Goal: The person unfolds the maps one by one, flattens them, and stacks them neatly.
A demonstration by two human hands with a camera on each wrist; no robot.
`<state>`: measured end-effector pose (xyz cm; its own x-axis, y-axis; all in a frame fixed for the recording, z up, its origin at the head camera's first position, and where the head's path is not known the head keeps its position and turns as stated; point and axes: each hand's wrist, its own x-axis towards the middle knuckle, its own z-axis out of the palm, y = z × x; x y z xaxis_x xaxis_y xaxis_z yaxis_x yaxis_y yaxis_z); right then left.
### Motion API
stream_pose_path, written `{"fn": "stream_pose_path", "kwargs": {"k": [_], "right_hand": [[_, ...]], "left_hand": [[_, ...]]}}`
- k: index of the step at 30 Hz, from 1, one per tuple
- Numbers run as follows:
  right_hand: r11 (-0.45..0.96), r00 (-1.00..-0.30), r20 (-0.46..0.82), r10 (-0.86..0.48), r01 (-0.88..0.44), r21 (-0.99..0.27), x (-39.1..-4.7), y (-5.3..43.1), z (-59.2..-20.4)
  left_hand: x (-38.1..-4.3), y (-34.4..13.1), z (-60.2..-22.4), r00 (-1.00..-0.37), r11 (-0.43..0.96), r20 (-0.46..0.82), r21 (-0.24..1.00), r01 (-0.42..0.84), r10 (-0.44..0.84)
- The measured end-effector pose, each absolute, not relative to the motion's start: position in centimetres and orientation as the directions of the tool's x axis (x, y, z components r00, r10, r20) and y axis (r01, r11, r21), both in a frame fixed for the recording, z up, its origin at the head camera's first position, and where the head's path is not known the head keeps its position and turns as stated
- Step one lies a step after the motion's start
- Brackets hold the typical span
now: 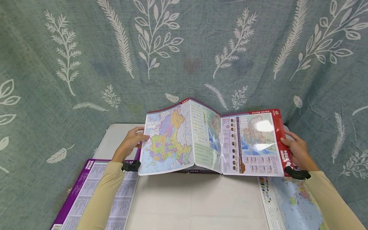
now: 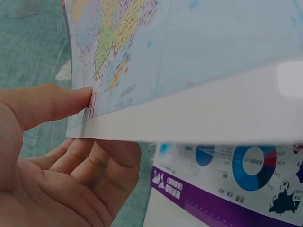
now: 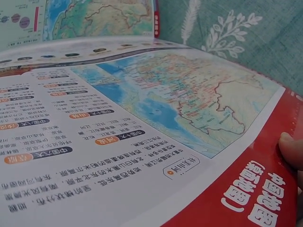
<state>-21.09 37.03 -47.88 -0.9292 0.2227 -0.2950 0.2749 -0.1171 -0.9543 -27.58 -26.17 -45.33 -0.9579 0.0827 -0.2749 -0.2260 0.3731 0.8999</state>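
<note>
Fingers, left hand (image 1: 130, 144): grasping; we see the thumb on the printed face and the other fingers behind, pinching the left edge of a folding map (image 1: 207, 137). Fingers, right hand (image 1: 300, 151): likewise grasping, thumb upon the red border (image 1: 278, 124) at the right edge, the remaining fingers partly hidden.

Folding map, one: spread between both hands, over the far part of a white table (image 1: 187, 198), its left end raised. We count four panels across its face. Leftmost, a map in lilac, orange, yellow and green; next, a ridge-like fold rising toward us, then a valley; rightmost, a paler map with glare, columns of small text and white lettering on red.

Purple-edged sheet (image 1: 119, 195), one: at lower left, text in columns, partly beneath the left sleeve (image 1: 100, 198). Blue map sheet (image 1: 296, 201), one: at lower right, beside the right sleeve (image 1: 330, 198). Chart sheet (image 2: 222, 175), one: below the folding map in the left wrist view, with ring charts and a purple band; whether it is the purple-edged sheet, we cannot tell.

Backdrop: grey-green cloth (image 1: 189, 60), white leaf prints.
</note>
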Motion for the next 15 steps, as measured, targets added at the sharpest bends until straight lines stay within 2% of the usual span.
{"fn": "stream_pose_path", "kwargs": {"k": [15], "right_hand": [[-0.117,-0.915,-0.321,0.246,0.301,-0.946,-21.30,38.02,-47.54]], "left_hand": [[-28.30,-26.60,-46.41,-0.954,0.376,-0.295,0.891,-0.255,0.051]]}}
